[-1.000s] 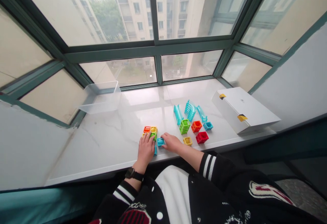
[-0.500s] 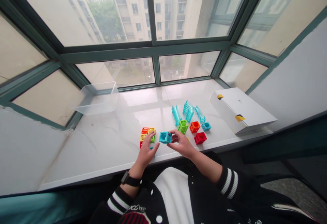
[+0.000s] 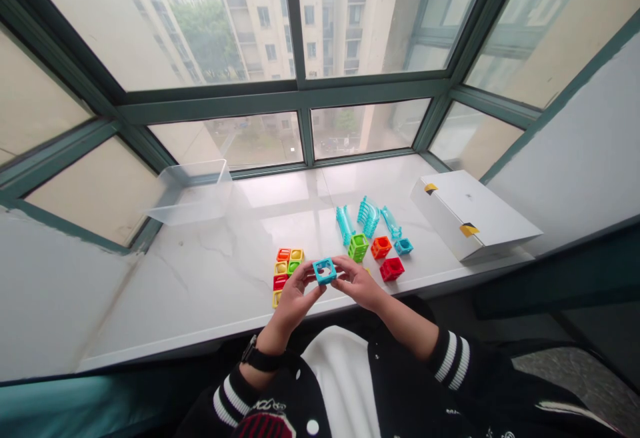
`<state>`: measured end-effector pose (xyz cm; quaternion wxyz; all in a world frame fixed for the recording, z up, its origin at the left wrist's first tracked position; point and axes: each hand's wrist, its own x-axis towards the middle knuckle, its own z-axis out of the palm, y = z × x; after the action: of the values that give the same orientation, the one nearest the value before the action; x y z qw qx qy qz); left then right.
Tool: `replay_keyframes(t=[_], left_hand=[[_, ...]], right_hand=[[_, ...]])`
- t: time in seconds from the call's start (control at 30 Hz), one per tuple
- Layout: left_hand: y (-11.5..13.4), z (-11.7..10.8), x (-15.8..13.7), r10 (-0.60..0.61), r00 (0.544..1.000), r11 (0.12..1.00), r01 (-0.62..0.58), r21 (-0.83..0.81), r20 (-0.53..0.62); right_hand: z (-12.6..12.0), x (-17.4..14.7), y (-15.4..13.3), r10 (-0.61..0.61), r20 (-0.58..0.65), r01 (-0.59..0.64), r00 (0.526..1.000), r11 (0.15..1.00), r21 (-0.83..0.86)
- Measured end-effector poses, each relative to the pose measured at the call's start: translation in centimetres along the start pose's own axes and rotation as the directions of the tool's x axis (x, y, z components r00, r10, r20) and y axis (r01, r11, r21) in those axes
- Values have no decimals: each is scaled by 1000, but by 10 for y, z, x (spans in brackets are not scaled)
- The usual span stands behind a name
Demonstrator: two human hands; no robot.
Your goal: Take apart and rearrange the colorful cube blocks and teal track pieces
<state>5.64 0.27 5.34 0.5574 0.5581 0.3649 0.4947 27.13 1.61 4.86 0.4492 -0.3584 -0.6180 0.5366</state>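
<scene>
A blue cube block [image 3: 318,277] with a round opening is raised between my two hands, its open face turned up toward me. My left hand [image 3: 295,299] grips its left side with thumb and fingers. On the opposite side, my right hand [image 3: 357,283] pinches the same block. Beside my left hand lies a group of red, yellow, orange and green blocks [image 3: 281,268], partly covered by that hand. Just beyond my right hand stands a green block tower [image 3: 359,247]. An orange block [image 3: 381,247], a red block [image 3: 391,269] and another blue block [image 3: 403,247] sit to its right.
Translucent blue track pieces [image 3: 369,217] lie behind the blocks. A clear plastic bin [image 3: 200,191] stands at the back left, and a white box [image 3: 475,215] with yellow-black tabs at the right. The white sill [image 3: 190,305] ends at a front edge close to my body.
My left hand has moved right from over the grouped blocks and taken hold of the blue block's left side. The block has tilted, while my right hand has kept its hold.
</scene>
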Motion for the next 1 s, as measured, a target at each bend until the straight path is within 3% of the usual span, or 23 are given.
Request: replay_keyframes(t=[0.23, 0.33, 0.5, 0.63, 0.83, 1.0], left_hand=[[11, 4, 0, 58, 997, 996, -62, 71, 53], [14, 6, 0, 109, 994, 976, -112, 188, 23], [18, 12, 0, 293, 956, 838, -248, 486, -17], [21, 18, 1, 372, 928, 764, -313, 564, 13], [15, 11, 1, 357, 932, 743, -326, 585, 66], [-5, -12, 9, 278, 960, 665, -217, 715, 33]], right_hand=[[-6, -2, -8, -20, 56, 25, 998, 995, -97], [-6, -4, -12, -35, 42, 40, 998, 993, -107], [4, -5, -17, -20, 39, 22, 999, 999, -48], [11, -4, -15, 14, -22, -13, 1000, 1000, 4], [-4, -6, -20, 48, -55, -47, 997, 999, 26], [-37, -17, -34, -11, -174, 1, 985, 998, -55]])
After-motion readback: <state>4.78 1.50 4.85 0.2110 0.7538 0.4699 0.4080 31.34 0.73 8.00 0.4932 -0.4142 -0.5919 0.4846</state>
